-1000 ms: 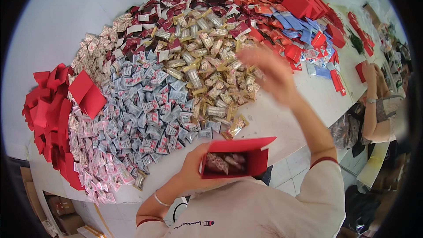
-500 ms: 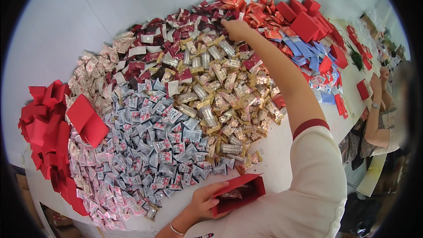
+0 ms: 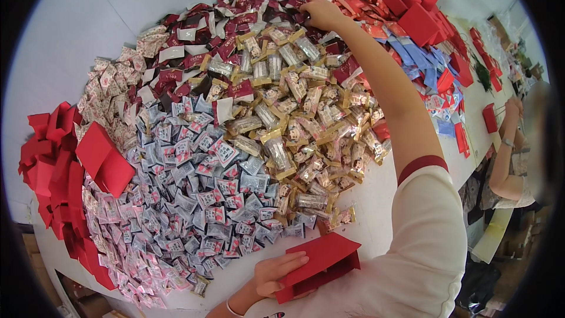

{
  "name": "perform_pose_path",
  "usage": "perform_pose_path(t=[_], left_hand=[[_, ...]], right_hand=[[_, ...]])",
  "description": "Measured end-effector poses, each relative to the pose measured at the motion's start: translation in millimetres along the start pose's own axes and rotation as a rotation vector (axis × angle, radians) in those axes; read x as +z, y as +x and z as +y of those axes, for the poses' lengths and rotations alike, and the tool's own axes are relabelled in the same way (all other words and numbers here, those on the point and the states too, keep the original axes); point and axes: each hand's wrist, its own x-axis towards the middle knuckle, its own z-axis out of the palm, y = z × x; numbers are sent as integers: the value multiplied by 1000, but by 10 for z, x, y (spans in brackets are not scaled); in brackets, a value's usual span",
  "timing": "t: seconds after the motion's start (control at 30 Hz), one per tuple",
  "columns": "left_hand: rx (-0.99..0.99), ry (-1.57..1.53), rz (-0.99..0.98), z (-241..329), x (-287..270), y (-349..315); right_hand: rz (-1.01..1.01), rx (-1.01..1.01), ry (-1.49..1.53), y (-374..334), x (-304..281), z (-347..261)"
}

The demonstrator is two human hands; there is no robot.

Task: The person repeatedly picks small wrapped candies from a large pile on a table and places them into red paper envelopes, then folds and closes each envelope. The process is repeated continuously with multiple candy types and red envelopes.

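My left hand [image 3: 279, 273] grips a red paper box [image 3: 321, 259] close to my body, its fingers on the upper side. The box's open end faces right, and what lies inside is hidden in shadow. Across the table my right hand [image 3: 323, 13] is stretched to the far side of the heap, among maroon and white packets [image 3: 241, 20]. Its fingers are bent together at the packets; what is between them is too small to make out. Below that arm lie gold-ended clear wrapped pieces [image 3: 306, 123], with blue-grey small packets [image 3: 206, 182] to their left.
Red folded boxes [image 3: 56, 171] pile at the left edge, others [image 3: 421, 20] at the far right. Floral packets [image 3: 112, 82], pink packets [image 3: 141, 265], orange-red packets [image 3: 359, 9] and blue sachets [image 3: 412, 59] surround the heap. Another person's arm [image 3: 506, 165] is at right, near a small red box [image 3: 489, 118].
My right hand has moved slightly farther out and to the right in the view. The red box in my left hand has tilted, so its contents no longer show.
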Motion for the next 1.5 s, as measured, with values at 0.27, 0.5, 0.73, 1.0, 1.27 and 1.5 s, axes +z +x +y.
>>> perform_pose_path(t=[0.27,0.5,0.73,1.0,1.27,1.5], left_hand=[[275,12,236,-95,148,76],[96,-123,74,-193,74,-89],[106,-112,72,-191,53,-136],[1,-188,-13,-206,-3,-150],[35,-188,37,-171,60,-137],[69,-199,75,-156,159,-99]], right_hand=[[506,327,1686,-282,-392,628],[96,560,1291,-1213,-485,1275],[146,194,-80,-975,92,1204],[502,381,153,-1057,-93,1047],[314,300,1810,-2683,-951,703],[397,920,1963,-3903,-798,275]])
